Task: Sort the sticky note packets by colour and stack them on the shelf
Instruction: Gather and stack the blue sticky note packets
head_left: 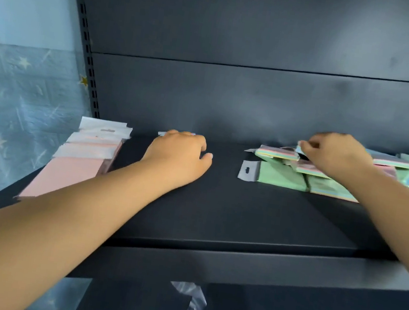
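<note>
A pile of pink sticky note packets with clear hang tabs lies at the left end of the dark shelf. My left hand lies palm down mid-shelf, its fingers curled over a packet of which only a white tab and a sliver of edge show. At the right is a mixed heap of green, blue, pink and multicolour packets. My right hand is over that heap and pinches the corner of a light blue packet between thumb and fingers.
The shelf's dark back panel rises straight behind the packets, and a slotted upright stands at the left. A scrap of clear plastic lies on the lower shelf. A blue starred wall covering is at the far left.
</note>
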Demonstrator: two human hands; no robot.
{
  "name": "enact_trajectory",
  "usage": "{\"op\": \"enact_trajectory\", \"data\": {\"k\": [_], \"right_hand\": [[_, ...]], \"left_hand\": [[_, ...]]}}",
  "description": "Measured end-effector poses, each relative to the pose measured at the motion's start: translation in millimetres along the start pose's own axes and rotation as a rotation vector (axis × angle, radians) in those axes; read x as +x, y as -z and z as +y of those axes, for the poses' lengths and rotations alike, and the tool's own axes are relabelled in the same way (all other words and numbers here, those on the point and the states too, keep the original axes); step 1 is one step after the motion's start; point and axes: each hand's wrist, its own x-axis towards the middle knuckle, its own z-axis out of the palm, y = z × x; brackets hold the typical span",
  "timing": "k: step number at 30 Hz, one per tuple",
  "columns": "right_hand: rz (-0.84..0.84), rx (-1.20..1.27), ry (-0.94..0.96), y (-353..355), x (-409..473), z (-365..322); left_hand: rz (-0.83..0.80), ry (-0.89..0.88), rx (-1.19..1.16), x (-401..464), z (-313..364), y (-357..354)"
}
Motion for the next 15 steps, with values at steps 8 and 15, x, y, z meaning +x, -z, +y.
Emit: {"op": "enact_trajectory", "data": {"k": [8, 15], "right_hand": [[-0.191, 0.164, -0.043, 29.3, 26.0, 118.3], [-0.534, 0.169, 0.367, -10.7, 22.0, 168.5]], "left_hand": [[-0.082, 0.05, -0.192, 28.7, 117.0, -8.6], [-0.44, 0.05, -0.156, 41.8, 175.5, -51.4]]}}
